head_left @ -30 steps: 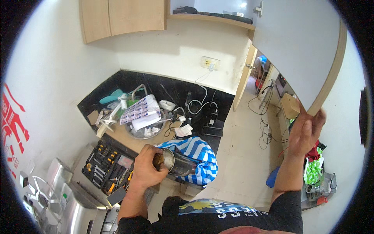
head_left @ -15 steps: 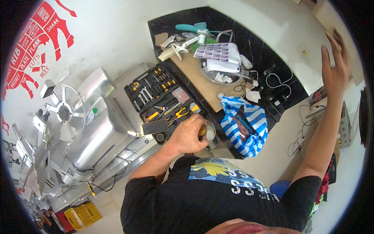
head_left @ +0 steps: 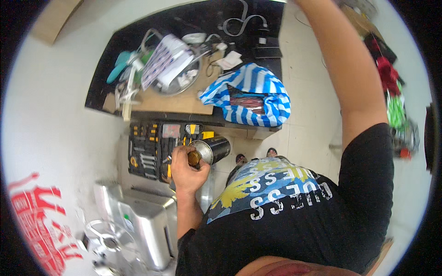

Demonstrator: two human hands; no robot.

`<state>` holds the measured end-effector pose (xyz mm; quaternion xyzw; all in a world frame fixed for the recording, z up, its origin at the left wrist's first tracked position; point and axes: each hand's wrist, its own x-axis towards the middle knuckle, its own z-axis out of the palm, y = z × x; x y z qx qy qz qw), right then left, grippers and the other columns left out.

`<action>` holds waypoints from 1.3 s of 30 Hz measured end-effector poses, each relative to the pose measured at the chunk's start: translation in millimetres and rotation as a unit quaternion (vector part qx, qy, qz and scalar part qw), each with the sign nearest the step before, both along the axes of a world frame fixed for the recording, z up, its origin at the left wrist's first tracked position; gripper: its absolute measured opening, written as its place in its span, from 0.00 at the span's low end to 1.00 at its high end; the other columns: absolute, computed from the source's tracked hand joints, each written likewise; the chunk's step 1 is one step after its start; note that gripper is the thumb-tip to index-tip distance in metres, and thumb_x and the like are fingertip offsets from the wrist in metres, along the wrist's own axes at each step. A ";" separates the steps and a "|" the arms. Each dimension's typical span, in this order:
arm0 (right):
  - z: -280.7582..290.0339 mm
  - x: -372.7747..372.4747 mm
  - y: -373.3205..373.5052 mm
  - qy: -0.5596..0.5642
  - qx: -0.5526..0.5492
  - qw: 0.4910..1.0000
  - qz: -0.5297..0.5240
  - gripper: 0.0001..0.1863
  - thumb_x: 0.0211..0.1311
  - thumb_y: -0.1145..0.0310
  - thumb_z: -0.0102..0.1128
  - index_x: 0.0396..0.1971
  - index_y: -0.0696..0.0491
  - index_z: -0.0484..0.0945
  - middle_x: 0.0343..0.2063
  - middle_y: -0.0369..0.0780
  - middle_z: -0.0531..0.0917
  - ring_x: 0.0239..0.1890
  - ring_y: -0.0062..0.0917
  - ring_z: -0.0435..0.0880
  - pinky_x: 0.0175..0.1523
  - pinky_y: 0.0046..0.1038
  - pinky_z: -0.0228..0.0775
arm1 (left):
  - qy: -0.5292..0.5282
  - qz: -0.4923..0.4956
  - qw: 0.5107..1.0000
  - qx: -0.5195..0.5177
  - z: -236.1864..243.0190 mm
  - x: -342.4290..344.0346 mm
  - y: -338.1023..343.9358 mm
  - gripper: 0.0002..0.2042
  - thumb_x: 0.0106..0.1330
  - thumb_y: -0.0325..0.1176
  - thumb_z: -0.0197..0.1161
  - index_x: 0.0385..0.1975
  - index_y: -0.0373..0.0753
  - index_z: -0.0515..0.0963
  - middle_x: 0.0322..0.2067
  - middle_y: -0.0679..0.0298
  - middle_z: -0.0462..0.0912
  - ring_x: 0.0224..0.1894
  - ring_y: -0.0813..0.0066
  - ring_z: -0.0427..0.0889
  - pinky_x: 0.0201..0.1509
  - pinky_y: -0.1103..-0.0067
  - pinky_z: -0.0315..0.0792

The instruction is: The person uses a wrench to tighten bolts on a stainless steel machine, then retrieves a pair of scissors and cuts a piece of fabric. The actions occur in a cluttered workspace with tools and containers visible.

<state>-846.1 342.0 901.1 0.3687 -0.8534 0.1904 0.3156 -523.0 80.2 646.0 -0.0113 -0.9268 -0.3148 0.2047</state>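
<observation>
My left hand (head_left: 186, 172) is closed around the top of a dark cylindrical metal can (head_left: 220, 148). The can has a silver sloped shoulder and a round brownish cap (head_left: 194, 158), which sits at my fingers and thumb. It is tilted, its base pointing away to the right. Just beyond that hand lies an open black tool case (head_left: 137, 158) with wrenches, screwdrivers and pliers in it. My right arm (head_left: 352, 64) stretches up past the top edge at the right, so its hand is out of the picture.
A blue-and-white striped bag (head_left: 271, 103) sits at the edge of a black counter (head_left: 184, 20). On a wooden board (head_left: 161, 103) stand a round tray, papers and cables. A silver machine with a wheel (head_left: 152, 230) is at the lower left. Clothes (head_left: 389, 76) lie far right.
The view has swung to the right, shifting counter and tool case leftward. My left hand still grips the can, now seen more from its side. My right hand has left the picture.
</observation>
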 end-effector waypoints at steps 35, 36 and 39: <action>-636.3 520.7 680.7 -0.619 -0.220 0.512 -0.553 0.29 0.59 0.59 0.59 0.59 0.58 0.75 0.54 0.55 0.80 0.57 0.50 0.78 0.63 0.41 0.69 | -0.180 0.153 0.959 -0.156 -67.0 -425.7 255.0 0.27 0.57 0.53 0.66 0.43 0.31 0.83 0.42 0.44 0.85 0.46 0.44 0.84 0.51 0.58 0.75; -669.2 550.9 686.6 -0.602 -0.144 0.532 -0.578 0.27 0.62 0.57 0.58 0.58 0.57 0.76 0.54 0.55 0.80 0.56 0.50 0.79 0.62 0.42 0.70 | -0.187 0.133 0.963 -0.140 -69.8 -421.9 288.9 0.28 0.58 0.50 0.65 0.48 0.31 0.81 0.47 0.42 0.83 0.50 0.44 0.82 0.55 0.59 0.73; -718.1 550.8 721.5 -0.698 0.158 0.615 -0.331 0.27 0.60 0.59 0.60 0.59 0.54 0.75 0.52 0.52 0.80 0.53 0.43 0.81 0.54 0.40 0.77 | -0.159 0.176 0.963 -0.127 -98.6 -377.8 225.6 0.26 0.51 0.45 0.65 0.46 0.33 0.82 0.46 0.43 0.84 0.53 0.45 0.82 0.58 0.64 0.73</action>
